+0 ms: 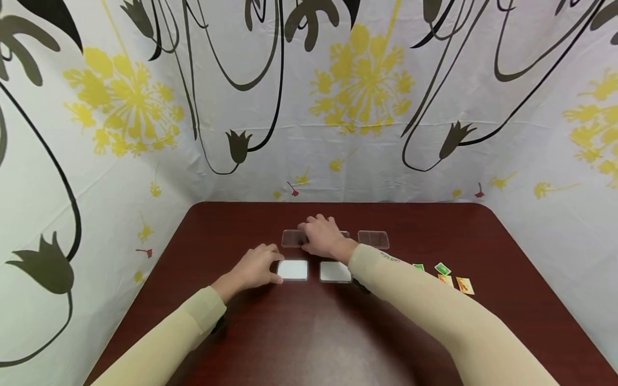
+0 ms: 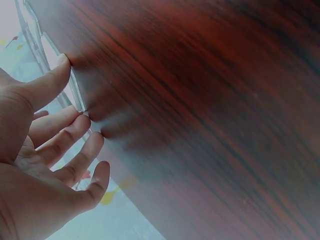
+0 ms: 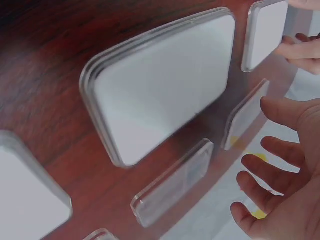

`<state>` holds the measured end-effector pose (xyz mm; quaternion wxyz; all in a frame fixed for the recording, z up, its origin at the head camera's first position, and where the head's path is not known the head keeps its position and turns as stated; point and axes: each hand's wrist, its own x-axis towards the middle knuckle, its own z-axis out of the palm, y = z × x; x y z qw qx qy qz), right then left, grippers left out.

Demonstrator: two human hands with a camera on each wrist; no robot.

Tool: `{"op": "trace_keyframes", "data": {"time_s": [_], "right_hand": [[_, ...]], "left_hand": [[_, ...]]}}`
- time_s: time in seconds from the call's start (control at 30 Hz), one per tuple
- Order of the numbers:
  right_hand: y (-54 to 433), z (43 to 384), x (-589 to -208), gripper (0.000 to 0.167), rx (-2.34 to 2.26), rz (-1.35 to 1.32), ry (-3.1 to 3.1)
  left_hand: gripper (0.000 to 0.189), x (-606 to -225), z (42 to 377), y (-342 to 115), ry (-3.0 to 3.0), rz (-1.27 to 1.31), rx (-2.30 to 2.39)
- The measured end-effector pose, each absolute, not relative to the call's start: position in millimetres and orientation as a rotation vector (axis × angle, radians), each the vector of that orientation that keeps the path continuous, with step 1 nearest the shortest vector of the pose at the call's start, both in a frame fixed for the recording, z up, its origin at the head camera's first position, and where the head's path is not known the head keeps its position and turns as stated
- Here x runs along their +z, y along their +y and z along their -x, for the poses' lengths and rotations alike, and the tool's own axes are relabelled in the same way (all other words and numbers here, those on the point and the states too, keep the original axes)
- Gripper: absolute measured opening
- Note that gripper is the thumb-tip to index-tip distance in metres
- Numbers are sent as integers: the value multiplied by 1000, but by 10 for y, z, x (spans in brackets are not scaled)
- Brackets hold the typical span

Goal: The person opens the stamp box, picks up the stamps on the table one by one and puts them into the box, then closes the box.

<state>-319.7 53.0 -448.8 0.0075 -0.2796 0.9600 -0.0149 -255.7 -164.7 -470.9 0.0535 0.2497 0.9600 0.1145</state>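
Observation:
My left hand point(image 1: 253, 268) holds the left end of a flat white case with a clear rim point(image 1: 293, 270), thumb at one corner and fingers at the other. Right of it lies a second white case point(image 1: 334, 272); the right wrist view also shows a third white case point(image 3: 25, 192), hidden by my right forearm in the head view. Behind them lie clear plastic lids, one on the left point(image 1: 291, 238), one in the middle point(image 3: 172, 185) and one on the right point(image 1: 373, 239). My right hand point(image 1: 322, 236) reaches over the lids, fingers spread, its thumb close to the left lid.
Small green point(image 1: 442, 268) and orange cards point(image 1: 465, 286) lie right of my right forearm. The dark red wooden table point(image 1: 299, 343) ends at a rounded back edge just beyond the lids. A patterned white cloth point(image 1: 270, 177) hangs around it.

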Motion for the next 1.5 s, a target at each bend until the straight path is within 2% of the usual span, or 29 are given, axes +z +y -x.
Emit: {"op": "trace_keyframes", "data": {"time_s": [0.43, 0.87, 1.27, 1.5], "right_hand": [[873, 2892, -4182, 51, -85, 1075, 3039], [1537, 2554, -3995, 47, -142, 1283, 3122], [2328, 2376, -4115, 48, -236, 1101, 3198], [2721, 2301, -4177, 43, -343, 948, 3200]], "left_hand": [[53, -4743, 2561, -1635, 2928, -732, 319], [55, -4766, 2525, -1652, 2931, -725, 364], [58, -4775, 2508, -1663, 2921, -683, 487], [65, -4689, 2530, -1627, 2887, -644, 610]]}}
